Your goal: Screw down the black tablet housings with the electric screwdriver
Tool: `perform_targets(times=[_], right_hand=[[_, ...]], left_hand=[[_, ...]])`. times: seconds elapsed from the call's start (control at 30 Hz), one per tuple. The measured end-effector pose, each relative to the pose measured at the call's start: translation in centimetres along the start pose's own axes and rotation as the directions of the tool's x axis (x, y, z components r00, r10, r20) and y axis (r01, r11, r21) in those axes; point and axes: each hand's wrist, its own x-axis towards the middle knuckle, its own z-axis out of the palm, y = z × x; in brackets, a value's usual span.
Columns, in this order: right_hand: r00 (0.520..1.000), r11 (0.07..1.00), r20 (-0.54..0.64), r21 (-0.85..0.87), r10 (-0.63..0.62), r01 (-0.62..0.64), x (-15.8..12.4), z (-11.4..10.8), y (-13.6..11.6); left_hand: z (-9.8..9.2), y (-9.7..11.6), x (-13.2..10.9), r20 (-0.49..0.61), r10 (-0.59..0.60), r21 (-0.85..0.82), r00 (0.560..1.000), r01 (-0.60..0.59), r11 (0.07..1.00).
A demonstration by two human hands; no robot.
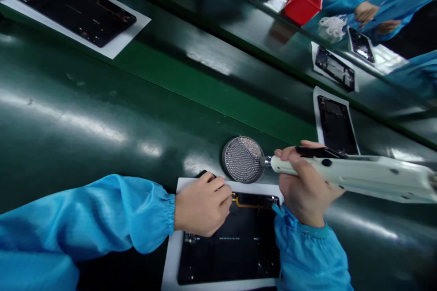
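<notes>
An electric screwdriver (358, 175) with a pale body lies in the grip of my right hand (303, 186), fingers wrapped round its front end. Its bit points left to a round screw tray (243, 160), whose dimpled plate holds many small screws, thickest at the upper right. Below the tray, an opened black tablet (232, 250) rests on a white sheet (170, 254). My left hand (205, 204) is closed over the tablet's upper left corner, fingers curled. A small dark thing shows by its knuckles; what the fingers hold, if anything, is hidden.
Another opened tablet (78, 9) lies on white paper at the upper left. More tablets (336, 125) sit along the green belt (205, 100) at the right. Across the bench a co-worker's hands (367, 12) are near a red bin (302, 6) and a white tangled bundle (332, 26).
</notes>
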Motion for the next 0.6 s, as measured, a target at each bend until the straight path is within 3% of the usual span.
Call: perform_targets(times=[0.1, 0.2, 0.37, 0.47, 0.6], right_hand=[[0.999, 1.0, 0.038, 0.01, -0.016, 0.016, -0.9, -0.4, -1.8], [0.986, 0.999, 0.165, 0.031, 0.001, -0.007, -2.5, -0.5, -3.3], [0.865, 0.997, 0.497, 0.002, 0.067, -0.078, -5.1, -0.6, -3.5], [0.83, 0.995, 0.549, -0.04, 0.098, -0.091, -5.9, -1.0, -3.1], [0.829, 0.991, 0.543, -0.066, 0.134, -0.117, -6.0, -1.3, -2.8]], left_hand=[[0.2, -0.1, -0.1, -0.017, -0.016, -0.01, 1.0, 0.016, 1.0], [0.3, -0.1, -0.1, -0.017, -0.013, -0.023, 1.0, 0.013, 1.0], [0.3, -0.1, 0.0, -0.031, -0.014, -0.028, 0.999, 0.013, 1.0], [0.3, 0.0, 0.1, -0.026, -0.01, -0.027, 1.0, 0.009, 1.0], [0.4, 0.1, 0.2, -0.019, -0.019, -0.03, 1.0, 0.018, 0.999]])
